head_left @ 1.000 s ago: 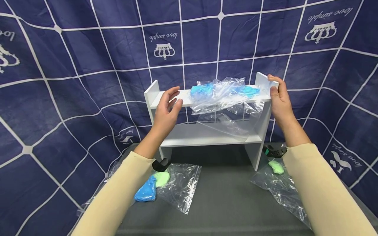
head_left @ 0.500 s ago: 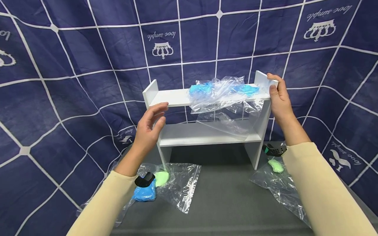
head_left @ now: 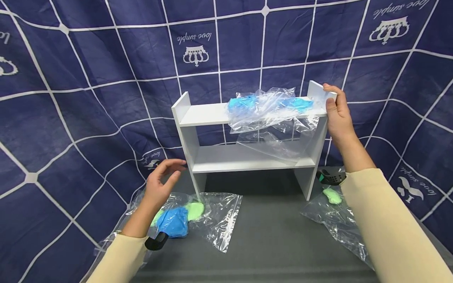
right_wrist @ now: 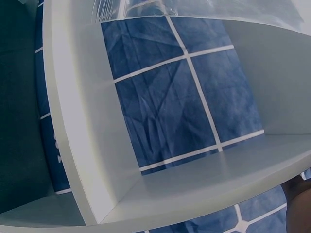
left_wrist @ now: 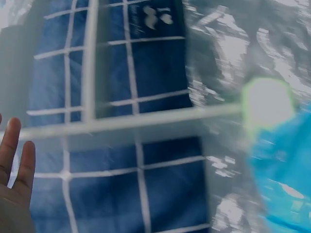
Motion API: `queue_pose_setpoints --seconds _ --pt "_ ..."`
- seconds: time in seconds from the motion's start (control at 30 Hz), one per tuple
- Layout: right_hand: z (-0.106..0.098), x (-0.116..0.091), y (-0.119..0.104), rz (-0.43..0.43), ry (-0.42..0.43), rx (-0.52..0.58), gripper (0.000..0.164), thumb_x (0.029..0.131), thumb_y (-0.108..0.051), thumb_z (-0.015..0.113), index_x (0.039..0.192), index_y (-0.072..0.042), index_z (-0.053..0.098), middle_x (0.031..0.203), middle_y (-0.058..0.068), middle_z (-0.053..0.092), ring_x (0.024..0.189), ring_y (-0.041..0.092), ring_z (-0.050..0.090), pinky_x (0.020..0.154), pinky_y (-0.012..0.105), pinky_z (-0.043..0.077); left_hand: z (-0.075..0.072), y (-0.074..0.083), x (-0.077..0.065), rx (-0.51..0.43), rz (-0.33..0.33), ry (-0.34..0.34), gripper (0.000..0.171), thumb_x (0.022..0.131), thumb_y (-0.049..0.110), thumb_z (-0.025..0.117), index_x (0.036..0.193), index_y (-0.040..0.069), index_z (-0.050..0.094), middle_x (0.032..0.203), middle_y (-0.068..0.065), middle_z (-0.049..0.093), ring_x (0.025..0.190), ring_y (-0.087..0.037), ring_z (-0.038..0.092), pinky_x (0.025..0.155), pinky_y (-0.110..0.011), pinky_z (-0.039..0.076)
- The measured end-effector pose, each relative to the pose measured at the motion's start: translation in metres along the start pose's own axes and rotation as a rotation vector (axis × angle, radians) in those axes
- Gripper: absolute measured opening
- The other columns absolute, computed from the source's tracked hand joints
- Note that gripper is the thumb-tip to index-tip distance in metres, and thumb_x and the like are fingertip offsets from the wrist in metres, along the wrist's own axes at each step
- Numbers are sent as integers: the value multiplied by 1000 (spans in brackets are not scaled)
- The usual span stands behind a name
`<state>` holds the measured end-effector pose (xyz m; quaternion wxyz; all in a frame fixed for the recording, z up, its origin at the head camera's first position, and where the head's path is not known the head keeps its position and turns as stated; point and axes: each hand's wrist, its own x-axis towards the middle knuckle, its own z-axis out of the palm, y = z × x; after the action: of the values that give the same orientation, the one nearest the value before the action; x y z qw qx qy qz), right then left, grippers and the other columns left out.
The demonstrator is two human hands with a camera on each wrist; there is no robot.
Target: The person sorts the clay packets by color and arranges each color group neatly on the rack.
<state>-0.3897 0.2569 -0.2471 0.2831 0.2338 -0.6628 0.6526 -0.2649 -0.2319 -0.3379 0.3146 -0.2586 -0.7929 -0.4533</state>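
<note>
A small white two-tier shelf [head_left: 226,161] stands on a dark table. My right hand [head_left: 339,120] grips the upper end of its right side panel, thumb in front and fingers over the top; only part of this hand [right_wrist: 299,208] shows in the right wrist view. Low beside the left panel, my left hand [head_left: 157,188] holds nothing, its fingers loosely bent; it cannot be told whether the fingertips touch the panel. Across the right half of the top board lies a clear plastic bag [head_left: 265,114] with light-blue contents, its loose end draping over the front.
Left on the table, a blue bundle [head_left: 173,222] and light-green lumps [head_left: 194,211] lie with clear zip bags [head_left: 223,220]. Another green lump [head_left: 332,195] rests with a clear bag [head_left: 322,214] at the right. A navy checked curtain [head_left: 240,47] hangs behind.
My left hand has come away from the top board's left end and dropped down and left, beside the lower left panel. The right hand keeps its hold on the shelf.
</note>
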Motion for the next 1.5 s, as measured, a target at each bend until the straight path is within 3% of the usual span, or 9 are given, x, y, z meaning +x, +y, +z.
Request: queue_pose_setpoints --seconds 0.23,0.5,0.57,0.73,0.83,1.03,1.1,1.37,1.5 --pt "1 0 1 11 5 36 30 107 -22 36 134 -20 48 165 9 25 148 11 24 111 14 23 -11 -31 -36 -7 -112 -37 35 93 -6 61 128 1 61 121 -23 65 106 -6 66 88 -12 49" --pt "0 2 4 0 4 57 31 106 -25 38 135 -21 48 165 8 24 148 11 25 110 13 24 -20 -67 -75 52 -278 -200 43 99 5 58 141 6 51 137 -20 59 117 5 56 95 -20 47" --pt "-1 3 4 -5 2 59 31 105 -26 39 135 -21 48 165 9 24 148 11 24 111 14 23 -22 -74 -83 70 -313 -227 44 99 7 59 142 6 50 139 -20 58 121 -2 57 98 -28 48" --pt "0 3 3 -10 0 62 32 105 -26 39 136 -20 48 165 7 24 149 12 23 112 16 22 -23 -85 -101 147 -405 -306 51 97 15 64 145 9 49 144 -16 56 131 -33 52 107 -49 42" --pt "0 2 2 -6 -4 38 34 106 -27 38 138 -20 46 165 6 24 150 13 22 113 16 22 -23 -88 -109 184 -442 -337 55 95 20 68 146 11 48 145 -14 55 133 -38 49 107 -53 40" --pt "-1 2 2 2 2 10 35 106 -26 37 139 -19 45 166 9 22 152 14 21 114 17 20 -22 -94 -119 203 -439 -395 65 87 24 77 145 13 50 146 -15 55 136 -40 47 107 -36 41" --pt "-1 2 3 5 5 7 35 106 -26 37 139 -20 45 166 9 22 152 14 20 114 17 20 -21 -96 -121 207 -432 -432 71 83 27 81 146 13 49 147 -16 54 136 -40 46 107 -35 41" --pt "0 2 2 -2 7 30 33 106 -25 37 137 -21 46 166 8 22 151 13 21 114 16 21 -17 -101 -125 323 -288 -522 99 64 39 92 146 6 47 148 -16 53 130 -43 49 103 -59 41" --pt "1 1 2 1 8 34 32 106 -24 36 136 -22 47 166 10 22 150 13 22 113 15 22 -17 -102 -127 345 -280 -539 105 59 43 94 147 7 46 149 -16 51 130 -44 49 101 -62 40"
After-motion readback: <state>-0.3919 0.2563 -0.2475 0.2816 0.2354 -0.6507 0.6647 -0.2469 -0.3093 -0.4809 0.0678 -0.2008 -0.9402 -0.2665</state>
